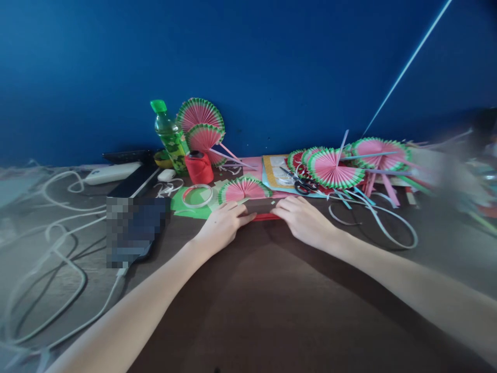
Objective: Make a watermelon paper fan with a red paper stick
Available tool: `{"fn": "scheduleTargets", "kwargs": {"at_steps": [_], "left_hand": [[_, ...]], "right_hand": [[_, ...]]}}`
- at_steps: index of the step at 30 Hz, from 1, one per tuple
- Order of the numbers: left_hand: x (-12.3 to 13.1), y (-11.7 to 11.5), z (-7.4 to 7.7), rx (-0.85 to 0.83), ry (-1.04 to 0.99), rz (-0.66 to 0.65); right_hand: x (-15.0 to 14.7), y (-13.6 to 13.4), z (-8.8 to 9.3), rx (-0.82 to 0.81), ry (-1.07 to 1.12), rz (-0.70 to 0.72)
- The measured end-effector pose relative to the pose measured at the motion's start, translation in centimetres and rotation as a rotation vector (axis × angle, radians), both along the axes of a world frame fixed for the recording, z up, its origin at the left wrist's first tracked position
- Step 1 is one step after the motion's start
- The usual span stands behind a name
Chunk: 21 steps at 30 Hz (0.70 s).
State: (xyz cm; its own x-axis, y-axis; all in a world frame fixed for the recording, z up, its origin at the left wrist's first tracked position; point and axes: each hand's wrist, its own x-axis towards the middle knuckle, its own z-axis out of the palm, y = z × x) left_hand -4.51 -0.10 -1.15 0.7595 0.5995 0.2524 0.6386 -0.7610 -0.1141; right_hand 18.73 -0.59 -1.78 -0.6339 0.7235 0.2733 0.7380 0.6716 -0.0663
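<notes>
My left hand (224, 221) and my right hand (302, 218) are level with each other above the table, fingers closed around the two ends of a narrow red strip (267, 217). It looks like folded paper; its ends are hidden under my fingers. Just behind it lies a pleated pink-and-green paper fan (245, 189). A roll of tape (197, 196) rests on green paper (188, 210) to the left of my left hand. Black-handled scissors (305, 185) lie beyond my right hand.
Several watermelon-coloured fans (336, 168) with paper sticks are piled at the right. A green bottle (171, 140) and a red spool-like object (199, 167) stand back left. A phone (143, 230) and white cables (77, 269) lie on the left. A blue wall (248, 67) rises behind.
</notes>
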Motion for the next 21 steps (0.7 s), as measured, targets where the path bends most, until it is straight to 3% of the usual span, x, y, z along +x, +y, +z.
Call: {"fn": "scheduleTargets", "kwargs": {"at_steps": [5, 10, 14, 21], "left_hand": [[1.4, -0.7, 0.1, 0.104, 0.052, 0.041], [2.0, -1.5, -0.3, 0.135, 0.069, 0.101], [1.5, -1.8, -0.9, 0.059, -0.061, 0.208], [-0.1, -0.8, -1.4, -0.049, -0.316, 0.206]], "right_hand": [[-1.6, -1.2, -0.7, -0.003, 0.019, 0.124], [-2.1, -1.5, -0.7, -0.021, 0.086, 0.108], [-2.2, -1.9, -0.9, -0.047, 0.135, 0.013], [-0.9, -0.7, -1.8, -0.030, 0.348, -0.027]]}}
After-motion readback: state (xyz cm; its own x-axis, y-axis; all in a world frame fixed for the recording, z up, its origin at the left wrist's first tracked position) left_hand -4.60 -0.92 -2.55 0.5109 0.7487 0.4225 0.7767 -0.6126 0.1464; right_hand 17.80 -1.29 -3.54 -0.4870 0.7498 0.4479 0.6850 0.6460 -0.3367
